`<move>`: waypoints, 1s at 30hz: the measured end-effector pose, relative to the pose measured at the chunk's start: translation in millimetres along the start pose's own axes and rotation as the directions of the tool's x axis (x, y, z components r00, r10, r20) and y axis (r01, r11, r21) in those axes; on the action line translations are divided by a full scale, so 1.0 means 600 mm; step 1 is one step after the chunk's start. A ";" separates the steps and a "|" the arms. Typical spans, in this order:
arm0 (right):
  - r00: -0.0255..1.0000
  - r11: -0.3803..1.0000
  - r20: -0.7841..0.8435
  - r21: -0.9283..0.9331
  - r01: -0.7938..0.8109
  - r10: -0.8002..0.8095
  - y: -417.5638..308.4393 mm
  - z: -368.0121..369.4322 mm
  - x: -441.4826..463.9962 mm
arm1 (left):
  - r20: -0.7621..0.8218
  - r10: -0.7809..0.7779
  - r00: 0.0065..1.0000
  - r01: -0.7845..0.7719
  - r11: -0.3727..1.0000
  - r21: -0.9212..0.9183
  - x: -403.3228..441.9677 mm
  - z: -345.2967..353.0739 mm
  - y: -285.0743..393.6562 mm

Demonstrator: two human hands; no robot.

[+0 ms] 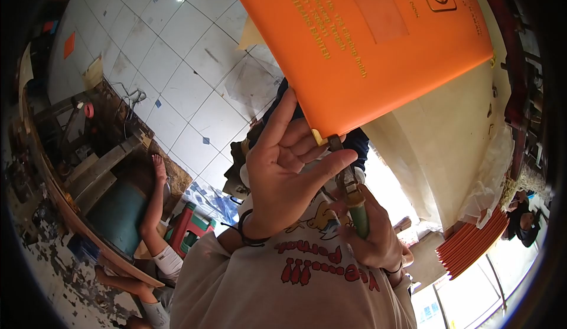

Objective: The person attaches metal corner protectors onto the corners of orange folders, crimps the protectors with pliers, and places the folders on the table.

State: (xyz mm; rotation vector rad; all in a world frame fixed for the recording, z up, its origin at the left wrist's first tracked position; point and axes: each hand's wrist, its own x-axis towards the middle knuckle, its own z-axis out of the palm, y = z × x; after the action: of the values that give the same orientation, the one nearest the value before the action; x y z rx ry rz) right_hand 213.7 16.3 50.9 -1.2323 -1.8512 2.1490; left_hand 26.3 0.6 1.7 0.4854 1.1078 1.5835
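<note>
White floor tiles (142,51) spread away on the left, scuffed and grimy, while a cream worktop (437,140) fills the right. Over by another person's bare leg (152,214) sits a dark green drum-like container (118,220), its contents out of sight; clear plastic wrapping (487,178) bunches at the worktop's right edge, and what it holds I cannot tell.

Up front, here's the orange folder (378,51), held up across the worktop's left edge, one corner angled toward the wearer: smooth, glossy, stamped with gold lettering, "BANTEN" readable, a framed emblem near the top. Brass-coloured metal corners (319,137) cap it. Right hand (375,228) is wrapped around green-handled pliers (354,199), their nose right at that near corner. Left hand (277,172) touches the folder's edge, forefinger extended, thumb across the pliers; whether it's clamped, I can't tell.
</note>
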 end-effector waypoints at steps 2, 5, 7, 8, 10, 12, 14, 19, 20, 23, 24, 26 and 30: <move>0.995 0.996 -0.040 -0.001 -0.089 0.089 -0.004 0.003 -0.002 | -0.026 -0.015 1.000 0.015 1.000 -0.010 0.002 0.004 0.003; 0.996 0.997 -0.089 -0.072 -0.023 0.016 0.004 0.007 0.001 | -0.046 -0.012 0.999 0.012 1.000 -0.008 0.003 0.004 0.000; 0.994 0.994 -0.100 -0.102 0.033 -0.043 0.009 0.008 0.005 | -0.043 0.007 0.999 -0.007 1.000 -0.012 0.004 0.005 -0.004; 0.994 0.995 -0.100 -0.096 0.033 -0.043 0.010 0.009 0.006 | -0.041 0.016 0.999 -0.017 1.000 -0.014 0.004 0.004 -0.005; 0.994 0.996 -0.100 -0.089 0.027 -0.036 0.010 0.009 0.008 | -0.033 0.032 0.999 -0.032 0.999 0.001 0.006 0.003 -0.006; 0.994 0.996 -0.103 -0.088 0.013 -0.022 0.008 0.008 0.009 | -0.036 0.032 0.999 -0.031 0.999 0.004 0.007 0.003 -0.005; 0.996 0.996 -0.085 -0.085 -0.031 0.024 0.003 0.005 0.010 | -0.049 0.013 0.999 -0.014 1.000 -0.004 0.007 0.006 -0.002; 0.995 0.997 -0.054 -0.015 -0.082 0.081 0.006 0.004 0.005 | 0.006 0.038 0.999 -0.038 0.999 0.029 0.008 -0.002 -0.006; 0.993 0.994 -0.060 0.039 -0.099 0.101 0.007 0.010 0.001 | 0.021 0.043 0.999 -0.043 0.999 0.028 0.007 -0.004 -0.006; 0.999 0.998 -0.009 0.025 -0.052 0.052 0.005 0.007 0.001 | 0.063 0.030 0.998 -0.030 1.000 -0.009 0.003 -0.013 -0.006; 1.000 1.000 0.016 -0.008 -0.018 0.018 0.003 0.005 0.002 | 0.071 0.014 0.997 -0.012 1.000 -0.027 0.003 -0.015 -0.004; 1.000 1.000 0.007 -0.024 -0.005 0.005 -0.004 0.007 0.004 | 0.083 -0.015 0.996 0.020 0.998 -0.061 0.000 -0.017 0.000; 0.998 0.996 -0.016 -0.070 0.053 -0.054 -0.003 0.013 0.005 | 0.083 -0.027 0.996 0.033 0.997 -0.074 0.001 -0.019 0.000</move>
State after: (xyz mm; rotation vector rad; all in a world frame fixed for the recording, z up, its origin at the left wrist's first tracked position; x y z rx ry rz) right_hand 206.4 11.8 50.9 -1.1962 -1.9441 2.0561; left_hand 17.2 -3.6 -3.6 0.4770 0.9853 1.5600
